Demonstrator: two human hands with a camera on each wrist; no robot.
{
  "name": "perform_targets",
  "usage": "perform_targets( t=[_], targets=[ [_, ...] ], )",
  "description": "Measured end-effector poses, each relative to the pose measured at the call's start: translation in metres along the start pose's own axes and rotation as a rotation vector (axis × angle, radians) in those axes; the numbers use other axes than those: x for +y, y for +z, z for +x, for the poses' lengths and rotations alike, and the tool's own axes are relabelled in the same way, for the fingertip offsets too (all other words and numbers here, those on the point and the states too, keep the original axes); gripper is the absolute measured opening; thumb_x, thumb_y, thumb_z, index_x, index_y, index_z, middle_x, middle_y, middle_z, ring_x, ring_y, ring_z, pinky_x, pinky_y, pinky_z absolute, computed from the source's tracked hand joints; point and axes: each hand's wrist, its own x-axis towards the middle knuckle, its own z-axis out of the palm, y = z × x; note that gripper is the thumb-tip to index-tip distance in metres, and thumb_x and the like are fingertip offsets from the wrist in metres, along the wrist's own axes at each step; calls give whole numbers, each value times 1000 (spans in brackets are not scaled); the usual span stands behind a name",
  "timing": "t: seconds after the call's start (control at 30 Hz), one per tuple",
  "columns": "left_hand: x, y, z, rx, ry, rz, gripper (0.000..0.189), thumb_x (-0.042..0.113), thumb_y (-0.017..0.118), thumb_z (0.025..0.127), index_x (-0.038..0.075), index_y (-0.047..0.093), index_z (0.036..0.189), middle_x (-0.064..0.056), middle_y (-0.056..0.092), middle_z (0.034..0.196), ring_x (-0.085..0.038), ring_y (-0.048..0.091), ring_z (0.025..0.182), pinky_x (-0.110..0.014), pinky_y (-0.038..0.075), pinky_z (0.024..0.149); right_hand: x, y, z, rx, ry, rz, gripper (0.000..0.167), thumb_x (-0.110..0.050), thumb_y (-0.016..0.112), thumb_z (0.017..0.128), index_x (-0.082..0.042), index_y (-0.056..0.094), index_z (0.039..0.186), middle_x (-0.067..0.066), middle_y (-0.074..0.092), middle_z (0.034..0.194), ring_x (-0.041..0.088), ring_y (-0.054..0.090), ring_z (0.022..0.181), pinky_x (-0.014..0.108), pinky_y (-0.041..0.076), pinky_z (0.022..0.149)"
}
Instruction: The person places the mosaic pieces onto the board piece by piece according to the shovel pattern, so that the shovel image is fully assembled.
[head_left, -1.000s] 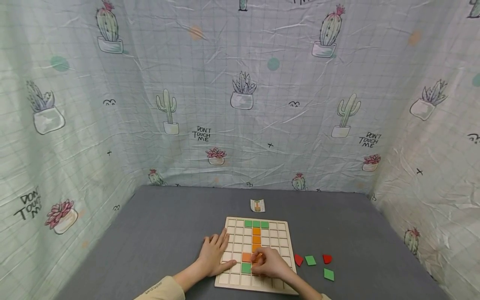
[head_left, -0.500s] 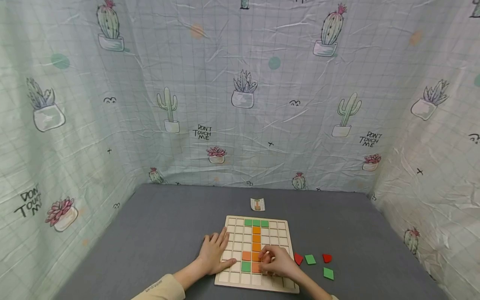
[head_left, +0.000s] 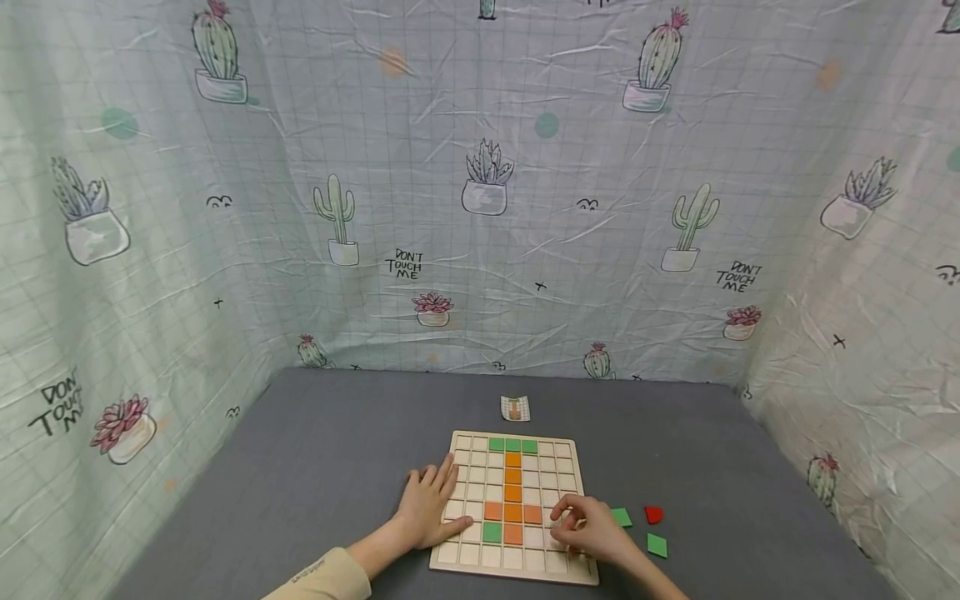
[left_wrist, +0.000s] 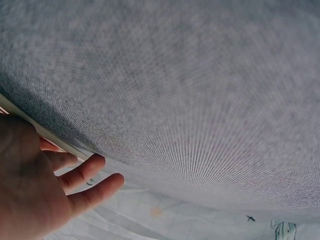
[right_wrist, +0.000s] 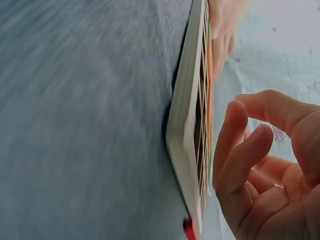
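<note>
Board [head_left: 530, 479] is lying on the desk [head_left: 360, 458] in head view, partly filled with tiles [head_left: 513, 492]; seating each flush is probably needing it steadied. Left hand [head_left: 431, 505] is bracing its left edge; right hand [head_left: 592, 527] is hovering over its right side. Left wrist: grip spreading apart. Right wrist: grip curling loosely, clamping nothing visible.

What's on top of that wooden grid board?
Four green tiles and several orange tiles lie on the board. The left hand and right hand cover parts of it; what's beneath them can't be seen.
</note>
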Motion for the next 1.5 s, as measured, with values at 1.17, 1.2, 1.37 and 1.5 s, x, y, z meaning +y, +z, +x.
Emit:
perform_targets(
  t=[1.17, 1.2, 1.37, 1.5],
  targets=[
    [1, 1, 1, 9, -1, 26, 83, 72, 26, 80, 10, 42, 133, -9, 38, 140, -23, 47, 99, -42, 34, 70, 46, -81, -70, 19, 204, -30, 35, -25, 63, 81, 3, 57, 102, 0, 58, 64, 10, 52, 51, 27, 40, 44],
    [2, 1, 1, 11, -2, 30, 83, 72, 26, 80, 10, 42, 133, -9, 38, 140, -22, 47, 99, -41, 34, 70, 47, -83, -71, 13, 216, -19, 36, -25, 62, 81, 3, 57, 103, -1, 58, 63, 10, 51, 51, 28, 40, 44],
    [2, 1, 0, 13, -8, 46, 83, 72, 25, 80, 11, 42, 133, -9, 39, 140, -22, 46, 97, -41, 34, 69, 54, -92, -79, -21, 259, 28, 37, -24, 61, 82, 5, 56, 104, -4, 56, 62, 10, 51, 54, 28, 40, 46],
    [2, 0, 0, 13, -12, 51, 83, 72, 25, 80, 11, 42, 133, -8, 39, 140, -22, 46, 97, -41, 34, 69, 58, -98, -84, -41, 268, 48, 40, -25, 62, 82, 6, 54, 106, -5, 55, 61, 10, 49, 54, 28, 40, 47]
  ],
)
